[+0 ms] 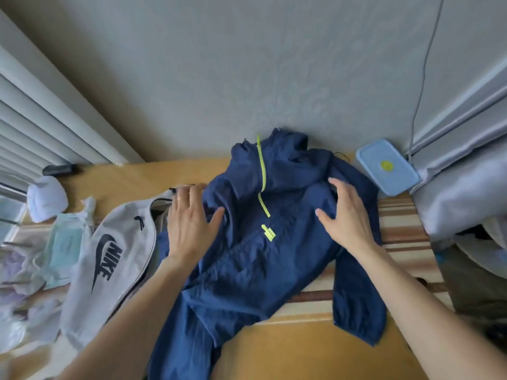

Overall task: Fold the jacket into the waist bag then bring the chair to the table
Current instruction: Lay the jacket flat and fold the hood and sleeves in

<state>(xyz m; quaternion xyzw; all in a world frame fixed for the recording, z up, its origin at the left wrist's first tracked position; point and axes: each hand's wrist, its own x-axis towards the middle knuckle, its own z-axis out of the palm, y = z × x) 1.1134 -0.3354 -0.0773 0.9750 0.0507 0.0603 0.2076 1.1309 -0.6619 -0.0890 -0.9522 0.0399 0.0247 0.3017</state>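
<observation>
A navy blue jacket (247, 256) with a neon yellow zipper lies spread on the wooden table (288, 352), collar toward the wall, sleeves trailing toward me. My left hand (189, 223) rests flat on the jacket's left shoulder, fingers apart. On the right shoulder my right hand (345, 215) presses down, fingers spread, holding nothing. A grey Nike waist bag (109, 264) lies just left of the jacket, its zipper open near my left hand. No chair is in view.
A light blue lidded box (386, 165) stands at the back right by grey curtains (466, 160). A striped cloth (403, 237) lies under the jacket's right side. Plastic bags and packets (35, 256), a white cap (46, 198) and a dark object (59, 169) crowd the left.
</observation>
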